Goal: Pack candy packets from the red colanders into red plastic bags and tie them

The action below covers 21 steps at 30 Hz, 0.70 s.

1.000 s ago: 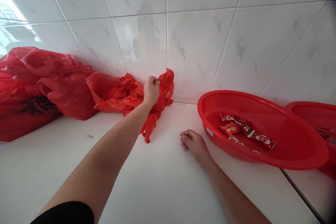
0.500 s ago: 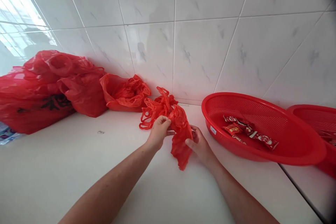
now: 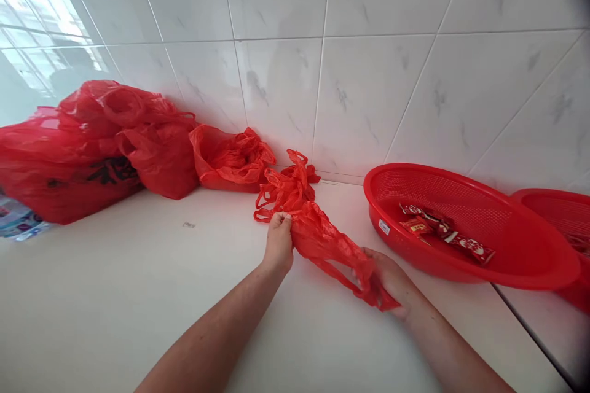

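"Head view: where do I have the bag?"

"Between my hands, left of the basket. My left hand pinches its far end; I can't tell my right hand's grip. Thin plastic may tear, so I'd pull gently and evenly."

Plain red bag, grey-veined white tiles
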Each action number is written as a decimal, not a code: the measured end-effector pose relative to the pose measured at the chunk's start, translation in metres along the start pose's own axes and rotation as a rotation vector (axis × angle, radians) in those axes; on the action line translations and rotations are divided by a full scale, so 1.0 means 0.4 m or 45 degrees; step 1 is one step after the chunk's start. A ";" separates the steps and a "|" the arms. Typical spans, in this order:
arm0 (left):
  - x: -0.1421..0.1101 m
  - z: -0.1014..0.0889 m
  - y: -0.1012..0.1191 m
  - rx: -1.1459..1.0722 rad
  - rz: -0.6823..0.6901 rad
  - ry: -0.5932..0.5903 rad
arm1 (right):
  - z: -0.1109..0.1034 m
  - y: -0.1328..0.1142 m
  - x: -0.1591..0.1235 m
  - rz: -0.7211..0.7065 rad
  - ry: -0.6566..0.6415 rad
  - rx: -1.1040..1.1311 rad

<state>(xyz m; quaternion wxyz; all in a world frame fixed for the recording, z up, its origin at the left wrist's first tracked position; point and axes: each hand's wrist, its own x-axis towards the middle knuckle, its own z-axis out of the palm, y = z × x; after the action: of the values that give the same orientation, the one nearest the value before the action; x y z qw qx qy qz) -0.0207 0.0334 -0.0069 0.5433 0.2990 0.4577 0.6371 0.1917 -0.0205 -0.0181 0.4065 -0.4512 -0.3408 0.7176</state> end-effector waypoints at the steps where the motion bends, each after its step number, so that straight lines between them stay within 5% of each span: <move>1: 0.000 0.000 -0.001 0.006 0.007 0.003 | -0.004 0.002 -0.011 0.014 0.032 0.008; 6: 0.017 -0.024 -0.001 0.102 0.004 -0.026 | -0.037 0.005 -0.027 0.057 0.205 0.239; 11: 0.008 -0.039 0.004 0.323 0.097 -0.046 | -0.063 -0.006 -0.016 0.048 0.125 0.619; 14: -0.028 -0.032 0.010 0.679 0.657 -0.071 | -0.060 -0.010 -0.016 0.025 0.156 0.623; 17: -0.081 -0.005 -0.008 1.158 1.238 -0.359 | -0.044 -0.010 -0.019 -0.043 0.220 0.580; 21: -0.129 0.038 -0.073 1.481 1.010 -0.504 | -0.012 -0.008 -0.030 -0.017 0.147 0.574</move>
<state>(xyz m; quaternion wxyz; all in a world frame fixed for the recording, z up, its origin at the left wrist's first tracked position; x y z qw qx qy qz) 0.0167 -0.0129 -0.0215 0.0975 0.7922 0.4724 0.3739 0.2002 -0.0291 -0.0129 0.5206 -0.3873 -0.1511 0.7458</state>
